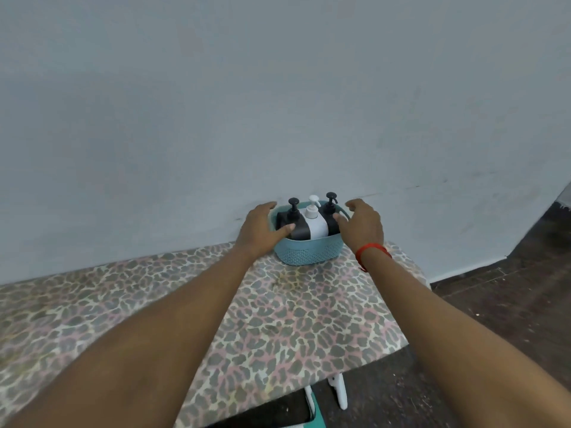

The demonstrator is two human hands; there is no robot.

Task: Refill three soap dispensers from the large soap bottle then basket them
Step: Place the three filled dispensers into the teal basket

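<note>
Forearms cross leopard-print cloth counter (278,319); left hand (259,225) and right hand (361,225), fingers spread and gripping nothing, flank teal perforated plastic basket (306,253) by wall. Inside it stand black pump dispenser (293,223), white pump dispenser (316,223) and second black pump dispenser (330,217). Basketing looks done; next: grip both ends evenly, keep level

The light is soft, even and rather dim, with a cool blue-grey cast over the wall (278,88), which is slightly greyer toward the top. No hard shadows or glare show; only faint shade lies on the table (293,319) beside the forearms (148,329). The floor (509,288) at right is dark and murky. Wide-angle distortion bows the table's edges and swells the near forearms. Detail is soft overall, and the far basket (304,251) and its dispensers (315,223) look slightly smeared.
</note>
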